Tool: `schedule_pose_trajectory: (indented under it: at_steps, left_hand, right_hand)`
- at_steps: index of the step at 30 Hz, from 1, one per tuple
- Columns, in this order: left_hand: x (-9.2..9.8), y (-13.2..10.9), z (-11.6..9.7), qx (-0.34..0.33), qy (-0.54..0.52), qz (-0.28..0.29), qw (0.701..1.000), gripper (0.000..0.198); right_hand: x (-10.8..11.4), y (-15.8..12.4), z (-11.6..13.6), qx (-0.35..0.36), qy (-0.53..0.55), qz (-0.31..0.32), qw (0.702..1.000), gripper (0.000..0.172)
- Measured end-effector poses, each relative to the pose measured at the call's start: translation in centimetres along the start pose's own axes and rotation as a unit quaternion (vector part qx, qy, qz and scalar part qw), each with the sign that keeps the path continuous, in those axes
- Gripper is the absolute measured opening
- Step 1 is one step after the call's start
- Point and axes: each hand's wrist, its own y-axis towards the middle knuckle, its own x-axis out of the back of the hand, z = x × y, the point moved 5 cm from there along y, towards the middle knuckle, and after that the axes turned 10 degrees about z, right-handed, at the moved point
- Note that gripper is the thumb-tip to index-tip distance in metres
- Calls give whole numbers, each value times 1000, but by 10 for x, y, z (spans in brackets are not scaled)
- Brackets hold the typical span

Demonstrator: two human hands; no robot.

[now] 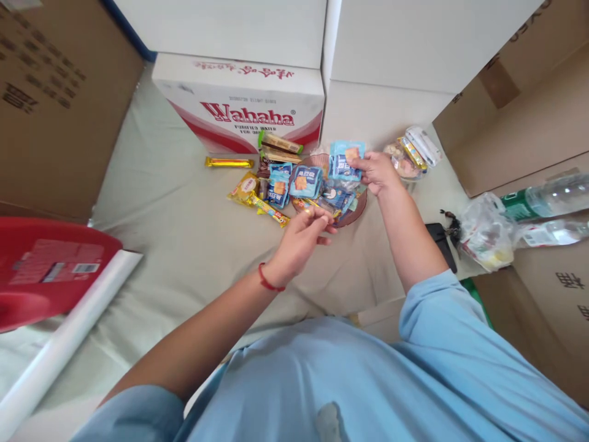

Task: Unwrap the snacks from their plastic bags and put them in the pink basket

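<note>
My right hand (380, 173) is closed on a light-blue snack packet (341, 166), pinching its right edge over the bowl. The clear, pinkish bowl (361, 207) holds several blue packets, among them one snack packet (305, 182) at its left side. By the bowl's front left rim hovers my left hand (306, 236), fingers loosely bent and apart, with nothing visible in it. Left of the bowl lie more blue packets (278, 191), a yellow packet (245, 188), a yellow stick packet (271, 210) and green-ended wafer packs (280, 144). The bowl's far side is partly hidden.
A white-and-red water carton (239, 110) stands behind the snacks. A gold stick packet (229, 162) lies before it. At right are another filled bowl (407, 161), plastic bottles (552, 199) and a plastic bag (488, 230). A red container (55, 264) stands left.
</note>
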Motion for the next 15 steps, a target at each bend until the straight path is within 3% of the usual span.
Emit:
schedule_pose_trajectory:
  at_steps: [3,6,9,12,15]
  left_hand:
    - [-20,28,12,100,-154,51,982,43]
    - [-29,53,18,132,-264,83,952,58]
    - [-22,73,20,115,-317,66,939,49]
    - [-9,85,22,98,-304,22,948,30]
    - [-2,87,22,103,-279,14,955,32]
  right_hand:
    - [4,-21,15,44,62,-7,997,42]
    - [-7,-47,23,69,79,3,995,44]
    - [-24,-72,21,66,87,31,994,48]
    - [-35,-88,12,36,90,67,993,53]
    - [-38,-96,3,19,77,97,992,54]
